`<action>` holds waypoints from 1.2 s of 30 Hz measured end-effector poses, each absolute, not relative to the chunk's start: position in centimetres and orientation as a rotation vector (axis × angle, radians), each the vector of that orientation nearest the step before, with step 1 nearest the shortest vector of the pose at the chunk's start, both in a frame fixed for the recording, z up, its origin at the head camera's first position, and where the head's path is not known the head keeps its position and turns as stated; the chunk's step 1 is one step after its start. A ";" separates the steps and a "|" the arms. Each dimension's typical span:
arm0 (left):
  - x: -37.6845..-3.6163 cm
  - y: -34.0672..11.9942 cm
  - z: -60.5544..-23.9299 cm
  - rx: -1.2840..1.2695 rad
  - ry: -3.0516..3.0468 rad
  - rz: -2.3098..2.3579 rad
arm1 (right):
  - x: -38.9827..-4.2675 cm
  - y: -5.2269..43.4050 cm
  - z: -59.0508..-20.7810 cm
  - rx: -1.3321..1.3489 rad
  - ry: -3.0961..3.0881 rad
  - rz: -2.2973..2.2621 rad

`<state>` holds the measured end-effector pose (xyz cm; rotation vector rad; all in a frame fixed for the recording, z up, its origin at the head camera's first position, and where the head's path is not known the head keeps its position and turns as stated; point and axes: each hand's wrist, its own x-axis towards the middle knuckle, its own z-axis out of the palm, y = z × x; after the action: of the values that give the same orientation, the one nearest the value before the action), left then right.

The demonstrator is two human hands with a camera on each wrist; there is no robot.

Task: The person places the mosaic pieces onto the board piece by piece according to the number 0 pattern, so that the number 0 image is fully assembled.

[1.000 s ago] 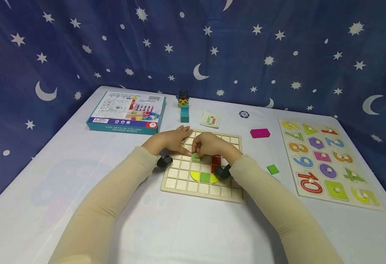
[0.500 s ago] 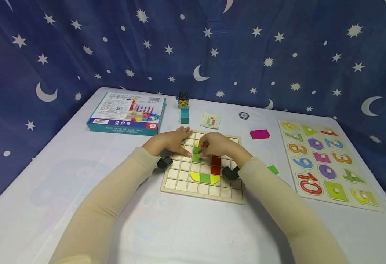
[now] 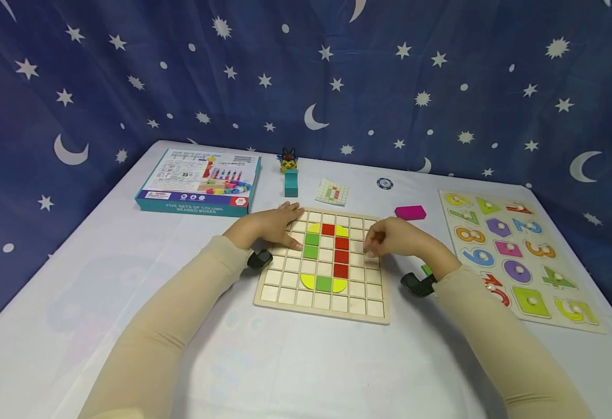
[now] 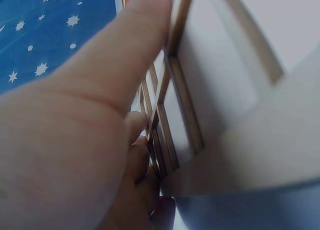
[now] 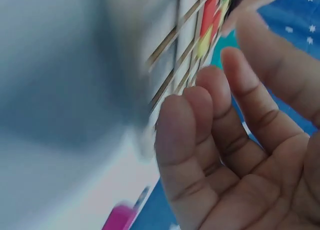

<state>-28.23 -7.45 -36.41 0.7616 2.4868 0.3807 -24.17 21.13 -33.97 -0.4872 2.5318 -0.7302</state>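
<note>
A wooden grid board (image 3: pixel 357 305) lies flat on the table. On it, red tiles (image 3: pixel 341 256), green tiles (image 3: pixel 310 251) and yellow rounded pieces (image 3: pixel 308 281) form a ring broken by a bare cell at the lower left. My left hand (image 3: pixel 274 226) rests on the board's left side with fingers spread; in the left wrist view its thumb (image 4: pixel 125 44) lies along the grid. Over the board's right edge is my right hand (image 3: pixel 392 237). The right wrist view shows its fingers (image 5: pixel 175 130) loosely bent and holding nothing. A loose green tile (image 3: pixel 426 270) lies partly hidden by the right wrist.
A patterned card (image 3: pixel 332 192), a teal block (image 3: pixel 291 184) with a small figurine (image 3: pixel 288 160) and a round chip (image 3: pixel 384 184) sit behind the board. The boxed bead set (image 3: pixel 198 181) stands back left. Rightward lie a magenta block (image 3: pixel 411 213) and a number puzzle (image 3: pixel 520 256).
My right hand has let go at the green tiles on the left and moved right to the board's edge, uncovering the upper pieces. My left hand has stayed put.
</note>
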 end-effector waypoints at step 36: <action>-28.0 -7.3 -36.5 0.736 2.499 0.389 | -21.2 29.9 -35.7 -0.320 2.666 -0.642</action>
<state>-28.00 -7.33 -36.51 0.7356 2.4993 0.3894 -21.23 29.86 -35.70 -0.3202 2.6661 -0.6417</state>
